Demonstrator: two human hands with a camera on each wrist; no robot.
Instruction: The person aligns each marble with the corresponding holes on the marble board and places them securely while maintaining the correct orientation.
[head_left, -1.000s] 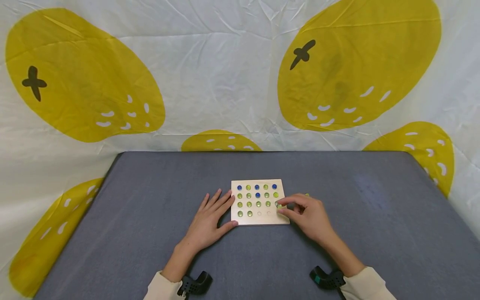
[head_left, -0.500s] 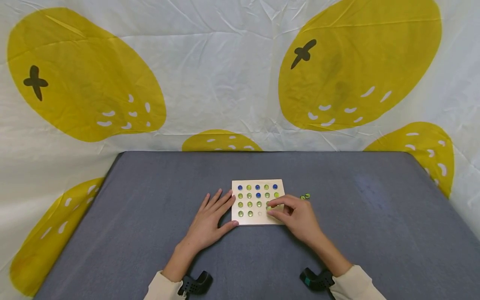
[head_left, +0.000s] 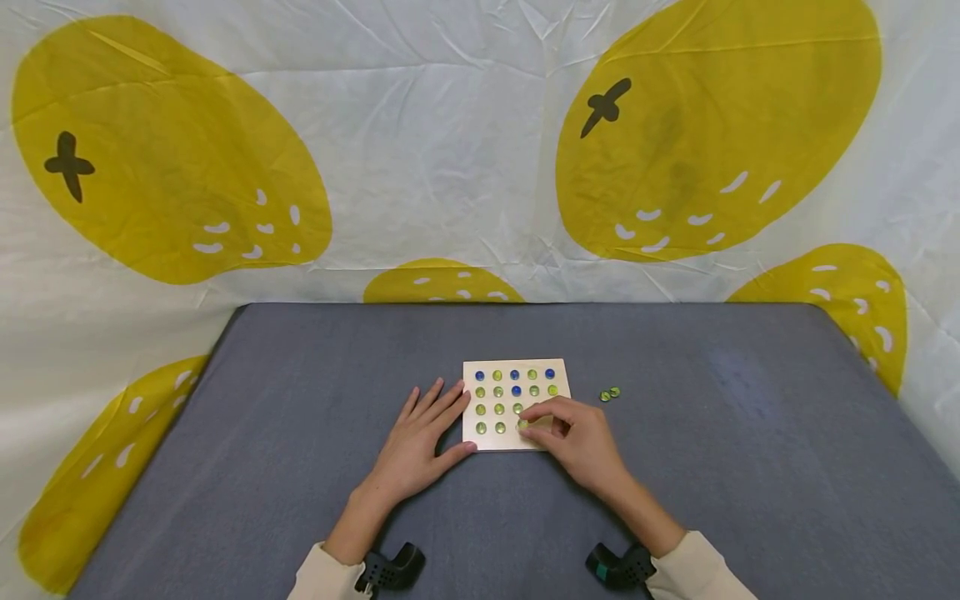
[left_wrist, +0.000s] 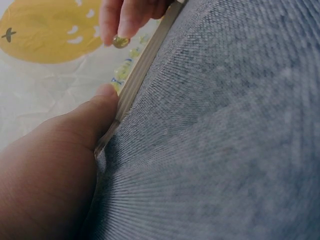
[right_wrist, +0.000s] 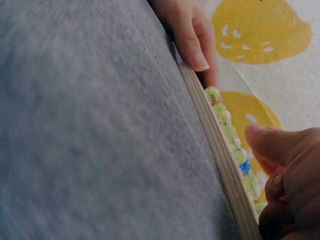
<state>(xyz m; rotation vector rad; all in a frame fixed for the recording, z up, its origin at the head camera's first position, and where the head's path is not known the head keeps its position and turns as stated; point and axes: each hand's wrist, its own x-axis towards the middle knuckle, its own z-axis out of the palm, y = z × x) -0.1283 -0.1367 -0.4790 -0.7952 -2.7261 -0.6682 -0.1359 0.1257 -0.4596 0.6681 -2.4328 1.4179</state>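
A pale wooden board (head_left: 491,442) lies on the grey table, its rows of hollows filled with green-yellow and blue glass marbles. My left hand (head_left: 414,446) rests spread along the board's left edge, fingertips and thumb touching it. Over the front row, my right hand (head_left: 577,437) pinches a green-yellow marble (left_wrist: 121,41) between thumb and fingers, just above the board's surface in the left wrist view. The right hand hides the board's front right part. In the right wrist view a line of marbles (right_wrist: 224,117) stands along the board, and the right thumb (right_wrist: 260,132) hides the held marble.
Two green marbles (head_left: 605,396) lie on the grey cloth (head_left: 720,450) right of the board. A white curtain (head_left: 442,167) with yellow fruit prints hangs behind the table's far edge. Black wrist cameras (head_left: 618,567) sit on both wrists.
My right hand has moved left along the board with a marble between its fingers, from the right edge to the front row's middle. The two loose marbles have come fully into view. Left hand still.
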